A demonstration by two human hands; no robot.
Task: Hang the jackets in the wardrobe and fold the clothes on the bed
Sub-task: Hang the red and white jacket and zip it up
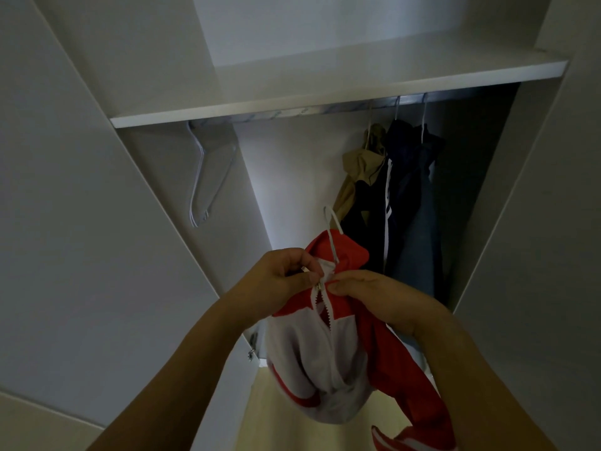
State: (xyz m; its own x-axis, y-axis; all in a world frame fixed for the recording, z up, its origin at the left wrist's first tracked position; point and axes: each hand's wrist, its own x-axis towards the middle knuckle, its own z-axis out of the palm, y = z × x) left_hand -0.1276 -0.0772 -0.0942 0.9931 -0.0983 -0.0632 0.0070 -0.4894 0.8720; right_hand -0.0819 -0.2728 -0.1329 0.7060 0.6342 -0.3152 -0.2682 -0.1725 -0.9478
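Pinching at the collar, both hands are held before the open wardrobe (325, 102): the zip pull (319, 285) is nipped by the left hand (283, 278), the red jacket (338, 340) gripped by the right hand (374, 294). A white hanger (331, 229) is seen rising from its neck. Three jackets (396, 196) are hung on the rail beyond; spare hangers (208, 177) are hung at left.

Both bare forearms extend forward and upward, converging at centre frame. The left hand (279, 275) is curled, fingertips pinching the zipper pull (319, 285). The right hand (374, 294) pinches the jacket (325, 359) edge just beside it.
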